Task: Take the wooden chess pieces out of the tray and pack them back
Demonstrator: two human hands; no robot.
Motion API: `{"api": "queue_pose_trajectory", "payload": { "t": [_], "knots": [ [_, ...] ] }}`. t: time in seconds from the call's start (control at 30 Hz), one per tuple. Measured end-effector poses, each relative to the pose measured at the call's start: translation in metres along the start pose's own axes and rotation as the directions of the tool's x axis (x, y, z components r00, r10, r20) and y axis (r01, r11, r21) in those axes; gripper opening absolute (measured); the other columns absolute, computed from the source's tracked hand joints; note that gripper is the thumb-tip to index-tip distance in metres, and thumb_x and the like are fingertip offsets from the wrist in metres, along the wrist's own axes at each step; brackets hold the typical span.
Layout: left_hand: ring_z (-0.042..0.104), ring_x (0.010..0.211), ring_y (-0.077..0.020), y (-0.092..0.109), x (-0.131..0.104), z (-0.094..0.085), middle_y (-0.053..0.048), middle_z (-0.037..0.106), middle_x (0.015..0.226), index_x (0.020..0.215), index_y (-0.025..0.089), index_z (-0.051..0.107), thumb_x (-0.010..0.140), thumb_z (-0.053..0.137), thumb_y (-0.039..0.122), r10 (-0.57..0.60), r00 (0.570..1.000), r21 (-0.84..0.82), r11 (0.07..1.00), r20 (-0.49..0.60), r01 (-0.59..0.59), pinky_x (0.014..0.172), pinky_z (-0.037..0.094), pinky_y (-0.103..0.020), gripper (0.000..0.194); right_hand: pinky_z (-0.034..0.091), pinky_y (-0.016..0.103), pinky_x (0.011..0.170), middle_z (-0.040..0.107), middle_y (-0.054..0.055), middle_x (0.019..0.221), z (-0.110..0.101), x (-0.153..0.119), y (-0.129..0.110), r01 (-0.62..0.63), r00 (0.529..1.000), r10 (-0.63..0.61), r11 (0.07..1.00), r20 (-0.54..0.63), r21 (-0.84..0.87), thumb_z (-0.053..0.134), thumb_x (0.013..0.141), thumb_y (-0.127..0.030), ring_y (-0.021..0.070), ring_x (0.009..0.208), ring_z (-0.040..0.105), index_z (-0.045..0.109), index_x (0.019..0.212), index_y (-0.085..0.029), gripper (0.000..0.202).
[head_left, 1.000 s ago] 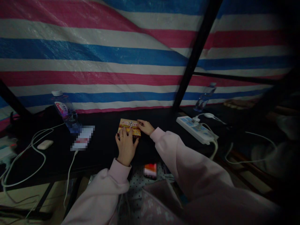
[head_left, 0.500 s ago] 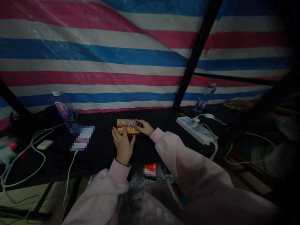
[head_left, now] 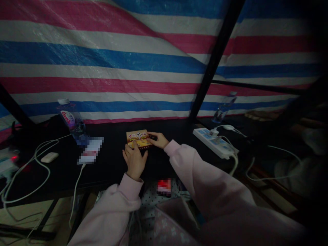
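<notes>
A small yellow-and-brown cardboard box with printed characters lies on the black table in front of me. Its right end is pinched between the thumb and fingers of my right hand. My left hand is at the box's near left side, fingers spread, with the fingertips resting against the lower part of its printed face. Part of the box's lower front is covered by those fingers. Inside the box nothing can be seen.
To the left stand a water bottle, a blurred-out phone on a cable and a white case. A white power strip with plugs lies right, near another bottle. Behind hangs a striped tarp.
The box has turned slightly and its printed face has shifted a little left. The left fingers have slid down a little on it. My right hand keeps its place at the right end.
</notes>
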State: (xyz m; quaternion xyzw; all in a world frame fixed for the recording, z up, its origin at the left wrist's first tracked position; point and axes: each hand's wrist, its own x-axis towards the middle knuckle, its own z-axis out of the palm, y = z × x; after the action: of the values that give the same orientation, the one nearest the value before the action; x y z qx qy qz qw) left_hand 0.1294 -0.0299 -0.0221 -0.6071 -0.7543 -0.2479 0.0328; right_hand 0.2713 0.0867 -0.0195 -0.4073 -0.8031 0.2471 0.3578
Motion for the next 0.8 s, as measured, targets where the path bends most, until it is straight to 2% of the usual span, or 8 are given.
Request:
{"api": "queue_pose_trajectory", "payload": {
  "t": [0.2,0.33,0.53,0.67,0.8],
  "knots": [
    [0.044,0.12,-0.0356,-0.001,0.0,-0.008,-0.03,0.038,0.133,0.136,0.007,0.033,0.08,0.045,0.053,0.049,0.998,0.194,0.979,0.045,-0.057,0.101,0.026,-0.046,0.073,0.05,0.035,0.081,0.068,0.008,0.103,-0.002,-0.002,-0.001,-0.009,1.0,0.009,0.998,0.0,-0.055,0.065,0.073,-0.031,0.0232,0.091,0.064,0.064,0.113,-0.017,0.042],
    [0.044,0.12,-0.0357,-0.01,0.01,-0.02,-0.029,0.038,0.135,0.137,0.011,0.031,0.08,0.045,0.056,0.071,0.976,0.199,0.973,0.206,-0.113,0.1,0.026,-0.044,0.075,0.05,0.03,0.07,0.07,0.008,0.091,-0.002,-0.002,-0.001,-0.015,1.0,0.015,0.998,-0.005,-0.068,0.065,0.072,-0.033,0.0192,0.077,0.063,0.064,0.112,-0.016,0.043],
    [0.04,0.123,-0.0365,-0.024,0.031,-0.035,-0.025,0.043,0.133,0.135,0.015,0.035,0.078,0.04,0.063,0.139,0.902,0.126,0.97,0.409,-0.207,0.1,0.025,-0.046,0.075,0.043,0.026,0.056,0.066,0.006,0.075,0.0,0.0,0.002,-0.038,0.999,0.037,0.997,-0.011,-0.062,0.064,0.072,-0.036,0.0119,0.057,0.052,0.065,0.11,-0.012,0.045],
    [0.046,0.118,-0.0357,-0.027,0.046,-0.041,-0.022,0.049,0.128,0.128,0.018,0.046,0.075,0.042,0.065,0.184,0.878,0.068,0.969,0.442,-0.238,0.097,0.03,-0.046,0.071,0.041,0.024,0.055,0.064,0.003,0.071,0.002,0.002,0.004,-0.017,0.998,0.016,1.0,-0.065,-0.025,0.06,0.074,-0.03,0.0109,0.056,0.05,0.068,0.1,-0.016,0.03],
    [0.053,0.11,-0.0319,-0.025,0.071,-0.044,-0.015,0.056,0.12,0.109,0.02,0.06,0.08,0.034,0.062,0.213,0.893,0.016,0.971,0.397,-0.239,0.092,0.036,-0.043,0.057,0.042,0.024,0.057,0.063,0.001,0.071,0.002,0.004,0.01,-0.009,0.987,0.008,1.0,-0.162,0.0,0.057,0.073,-0.024,0.011,0.059,0.052,0.065,0.082,-0.017,0.013]
  ]
}}
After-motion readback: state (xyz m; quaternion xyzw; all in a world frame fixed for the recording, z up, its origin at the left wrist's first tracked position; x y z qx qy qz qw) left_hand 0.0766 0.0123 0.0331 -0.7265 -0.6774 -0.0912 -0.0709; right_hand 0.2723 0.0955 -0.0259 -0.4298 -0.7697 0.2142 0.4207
